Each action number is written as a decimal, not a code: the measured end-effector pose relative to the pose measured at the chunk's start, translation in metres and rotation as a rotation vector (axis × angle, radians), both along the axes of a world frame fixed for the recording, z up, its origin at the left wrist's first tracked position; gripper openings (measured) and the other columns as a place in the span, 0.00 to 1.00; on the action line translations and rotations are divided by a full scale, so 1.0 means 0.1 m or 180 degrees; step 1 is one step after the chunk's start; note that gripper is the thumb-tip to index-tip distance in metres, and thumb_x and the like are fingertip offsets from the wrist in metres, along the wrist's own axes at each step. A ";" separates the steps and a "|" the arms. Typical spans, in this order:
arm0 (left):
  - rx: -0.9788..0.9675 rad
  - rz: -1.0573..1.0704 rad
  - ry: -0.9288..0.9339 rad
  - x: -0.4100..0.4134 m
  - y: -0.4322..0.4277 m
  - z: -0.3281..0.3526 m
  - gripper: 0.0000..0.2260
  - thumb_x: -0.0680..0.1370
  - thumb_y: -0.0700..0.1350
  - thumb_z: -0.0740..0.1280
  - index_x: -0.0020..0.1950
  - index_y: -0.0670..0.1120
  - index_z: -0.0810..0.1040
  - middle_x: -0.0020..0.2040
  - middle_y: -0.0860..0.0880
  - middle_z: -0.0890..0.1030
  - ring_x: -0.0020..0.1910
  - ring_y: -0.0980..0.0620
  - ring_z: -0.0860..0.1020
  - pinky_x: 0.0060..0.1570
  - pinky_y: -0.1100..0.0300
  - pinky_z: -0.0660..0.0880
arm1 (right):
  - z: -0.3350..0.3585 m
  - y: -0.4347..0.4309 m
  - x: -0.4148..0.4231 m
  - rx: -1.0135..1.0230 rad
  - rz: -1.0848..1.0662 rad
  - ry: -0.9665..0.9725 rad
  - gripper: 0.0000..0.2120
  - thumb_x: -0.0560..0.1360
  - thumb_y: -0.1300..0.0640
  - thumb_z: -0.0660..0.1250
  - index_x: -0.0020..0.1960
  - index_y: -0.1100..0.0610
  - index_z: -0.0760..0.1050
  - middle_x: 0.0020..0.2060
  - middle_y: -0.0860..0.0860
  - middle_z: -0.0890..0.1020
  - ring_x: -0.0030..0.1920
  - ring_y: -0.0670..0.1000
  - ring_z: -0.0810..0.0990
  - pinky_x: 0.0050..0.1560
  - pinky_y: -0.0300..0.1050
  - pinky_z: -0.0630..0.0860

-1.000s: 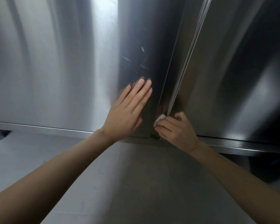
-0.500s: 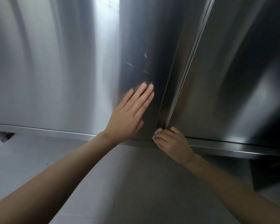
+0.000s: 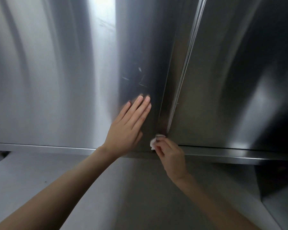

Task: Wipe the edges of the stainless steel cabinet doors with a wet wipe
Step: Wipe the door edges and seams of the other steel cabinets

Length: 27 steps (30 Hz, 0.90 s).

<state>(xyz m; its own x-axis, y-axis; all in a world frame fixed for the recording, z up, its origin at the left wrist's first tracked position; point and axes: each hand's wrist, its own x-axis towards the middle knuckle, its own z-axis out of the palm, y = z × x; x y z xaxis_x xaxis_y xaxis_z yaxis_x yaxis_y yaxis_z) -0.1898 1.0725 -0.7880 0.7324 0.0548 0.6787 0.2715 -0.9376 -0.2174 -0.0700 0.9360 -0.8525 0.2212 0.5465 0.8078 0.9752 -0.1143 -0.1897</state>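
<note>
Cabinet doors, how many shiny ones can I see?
2. The left door, under the flat left hand; the right door, past the seam where the right hand pinches the wet wipe. Others may be out of view.

A single wide-angle view from the person's head — close up to the cabinet doors (image 3: 56,80), facing them, seemingly tilted a little upward; the seam (image 3: 181,80) between them runs right of centre.

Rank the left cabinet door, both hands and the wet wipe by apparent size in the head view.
1. Left cabinet door.
2. Left hand, flat, and right hand, curled round the wet wipe: too alike to rank.
3. Wet wipe, mostly hidden.
</note>
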 end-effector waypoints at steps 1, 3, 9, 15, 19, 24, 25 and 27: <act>-0.0008 -0.0003 -0.0007 0.00 0.00 0.00 0.33 0.71 0.38 0.66 0.75 0.39 0.58 0.76 0.40 0.61 0.76 0.41 0.58 0.75 0.45 0.56 | -0.06 -0.03 -0.02 -0.0186 0.0000 -0.0044 0.08 0.61 0.67 0.80 0.37 0.62 0.82 0.40 0.54 0.85 0.39 0.52 0.84 0.39 0.44 0.81; -0.0074 -0.0002 -0.0014 0.00 -0.02 -0.01 0.36 0.70 0.37 0.69 0.75 0.39 0.58 0.76 0.41 0.60 0.76 0.41 0.58 0.76 0.47 0.53 | -0.04 -0.02 -0.02 -0.0144 -0.0026 0.0086 0.09 0.61 0.67 0.80 0.38 0.62 0.82 0.40 0.54 0.85 0.39 0.51 0.84 0.40 0.43 0.81; -0.0026 0.0051 0.0003 0.02 0.01 -0.02 0.39 0.69 0.37 0.71 0.76 0.39 0.57 0.77 0.42 0.55 0.77 0.44 0.53 0.75 0.50 0.48 | 0.32 0.23 0.00 0.0973 -0.0148 0.0454 0.04 0.70 0.67 0.73 0.45 0.66 0.82 0.47 0.58 0.84 0.49 0.52 0.83 0.53 0.44 0.78; 0.0038 0.0116 -0.0050 0.04 -0.02 -0.03 0.38 0.69 0.38 0.71 0.75 0.38 0.59 0.76 0.41 0.57 0.76 0.41 0.56 0.75 0.48 0.50 | -0.30 0.00 0.11 -0.0232 -0.0088 -0.0617 0.04 0.67 0.65 0.76 0.40 0.59 0.82 0.40 0.52 0.84 0.35 0.50 0.82 0.35 0.42 0.78; -0.0040 0.0203 0.0050 0.01 -0.10 0.02 0.31 0.72 0.39 0.64 0.74 0.38 0.60 0.76 0.39 0.61 0.75 0.39 0.58 0.74 0.48 0.51 | -0.26 0.01 0.07 -0.0622 -0.0027 -0.0222 0.11 0.59 0.65 0.81 0.31 0.58 0.78 0.34 0.49 0.83 0.30 0.48 0.80 0.26 0.39 0.75; 0.0021 -0.0134 -0.0048 -0.06 -0.10 0.31 0.26 0.74 0.41 0.57 0.72 0.38 0.68 0.73 0.41 0.68 0.74 0.44 0.61 0.73 0.46 0.58 | 0.48 -0.34 0.10 0.0326 0.0567 -0.0256 0.03 0.69 0.67 0.74 0.40 0.60 0.81 0.45 0.50 0.84 0.42 0.49 0.82 0.42 0.44 0.77; 0.0104 -0.0243 -0.0142 -0.03 -0.10 0.42 0.25 0.75 0.40 0.57 0.72 0.38 0.69 0.73 0.41 0.69 0.74 0.44 0.62 0.72 0.45 0.60 | 0.69 -0.44 0.11 0.0422 0.0572 -0.0455 0.02 0.71 0.65 0.73 0.40 0.60 0.82 0.45 0.50 0.84 0.42 0.49 0.82 0.41 0.45 0.75; 0.0241 -0.0458 -0.0380 0.08 -0.15 0.69 0.24 0.76 0.39 0.58 0.72 0.38 0.69 0.73 0.41 0.69 0.74 0.44 0.64 0.72 0.44 0.61 | 1.12 -0.63 0.16 0.0546 0.0421 -0.0760 0.03 0.72 0.62 0.72 0.39 0.58 0.82 0.46 0.48 0.85 0.42 0.47 0.82 0.43 0.44 0.72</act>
<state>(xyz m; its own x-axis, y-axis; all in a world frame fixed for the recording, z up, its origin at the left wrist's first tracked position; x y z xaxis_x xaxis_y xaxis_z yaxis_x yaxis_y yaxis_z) -0.1816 1.0574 -0.7186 0.6431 -0.0990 0.7593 0.1641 -0.9508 -0.2629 -0.0536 0.8734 -0.7409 -0.0496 0.4091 0.9112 0.9987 0.0304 0.0407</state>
